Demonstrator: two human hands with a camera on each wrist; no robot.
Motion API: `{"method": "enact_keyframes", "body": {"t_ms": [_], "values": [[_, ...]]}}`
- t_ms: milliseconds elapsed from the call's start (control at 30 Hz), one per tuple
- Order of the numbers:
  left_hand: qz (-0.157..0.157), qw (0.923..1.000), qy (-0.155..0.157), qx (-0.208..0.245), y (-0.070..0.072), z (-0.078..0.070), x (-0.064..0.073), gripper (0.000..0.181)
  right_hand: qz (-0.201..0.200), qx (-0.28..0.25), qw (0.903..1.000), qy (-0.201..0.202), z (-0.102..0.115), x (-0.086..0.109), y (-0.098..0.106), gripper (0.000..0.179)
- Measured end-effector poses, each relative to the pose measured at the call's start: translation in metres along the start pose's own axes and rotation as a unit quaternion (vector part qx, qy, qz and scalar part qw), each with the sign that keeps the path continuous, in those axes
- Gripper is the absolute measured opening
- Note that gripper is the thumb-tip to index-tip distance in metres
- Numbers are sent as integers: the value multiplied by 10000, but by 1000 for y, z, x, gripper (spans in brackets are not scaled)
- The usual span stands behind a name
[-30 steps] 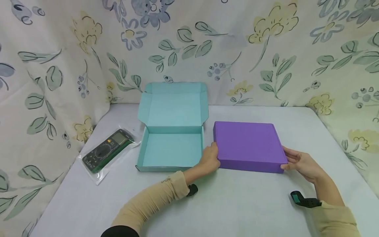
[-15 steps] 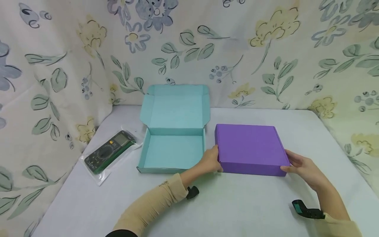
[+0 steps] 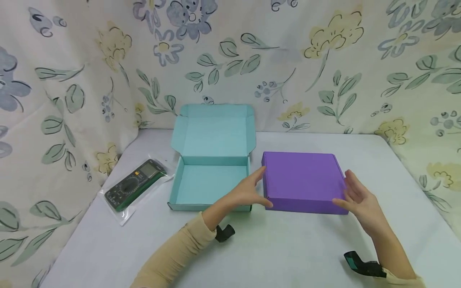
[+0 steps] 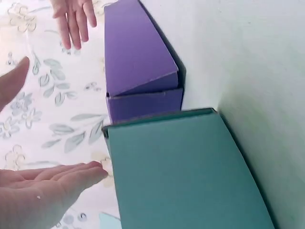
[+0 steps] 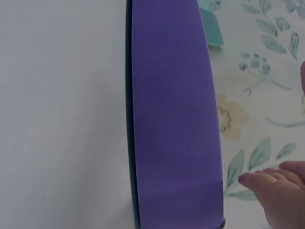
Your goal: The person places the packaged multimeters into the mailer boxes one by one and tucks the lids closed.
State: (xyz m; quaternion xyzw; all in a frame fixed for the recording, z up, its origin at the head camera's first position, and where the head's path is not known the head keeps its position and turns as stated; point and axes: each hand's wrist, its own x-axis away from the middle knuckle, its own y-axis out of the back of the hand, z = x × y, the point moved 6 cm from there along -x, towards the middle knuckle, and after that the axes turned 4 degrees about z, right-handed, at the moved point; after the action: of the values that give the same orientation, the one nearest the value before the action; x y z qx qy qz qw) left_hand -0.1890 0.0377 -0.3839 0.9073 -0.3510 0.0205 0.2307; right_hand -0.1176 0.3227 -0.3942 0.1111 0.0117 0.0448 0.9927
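Note:
A closed purple box (image 3: 304, 178) lies flat on the table in the head view. My left hand (image 3: 245, 193) is at its left end, fingers straight and thumb spread, above the right side of an open light-blue box (image 3: 212, 182). At the purple box's right end is my right hand (image 3: 361, 204), its fingers extended and thumb apart. Both palms face the purple box; neither grips it, and light touch cannot be ruled out. The wrist views show straight fingers on the left hand (image 4: 52, 193) and right hand (image 5: 281, 188).
On the left, a black and green multimeter (image 3: 135, 184) lies in a clear plastic bag (image 3: 124, 216). The light-blue box's raised lid (image 3: 216, 130) stands near the floral curtain (image 3: 281, 60). White table surface (image 3: 288, 248) stretches in front of both boxes.
Both hands have let go of the purple box, and their fingers have straightened. The left hand has drawn slightly left. The purple box stays in place; the head view has shifted slightly.

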Motion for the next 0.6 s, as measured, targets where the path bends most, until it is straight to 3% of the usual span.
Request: {"method": "enact_keyframes", "body": {"t_ms": [200, 400, 600], "values": [[180, 9964, -495, 667, 12, 2, 13, 106, 387, -206, 9980, 449, 11, -5, -32, 95], [216, 9935, -736, 839, 25, 3, 26, 103, 808, -521, 9925, 755, 18, -11, -64, 94], [259, 9910, -915, 938, 32, 8, 36, 103, 1068, -603, 9899, 710, 22, -16, -92, 93]]}}
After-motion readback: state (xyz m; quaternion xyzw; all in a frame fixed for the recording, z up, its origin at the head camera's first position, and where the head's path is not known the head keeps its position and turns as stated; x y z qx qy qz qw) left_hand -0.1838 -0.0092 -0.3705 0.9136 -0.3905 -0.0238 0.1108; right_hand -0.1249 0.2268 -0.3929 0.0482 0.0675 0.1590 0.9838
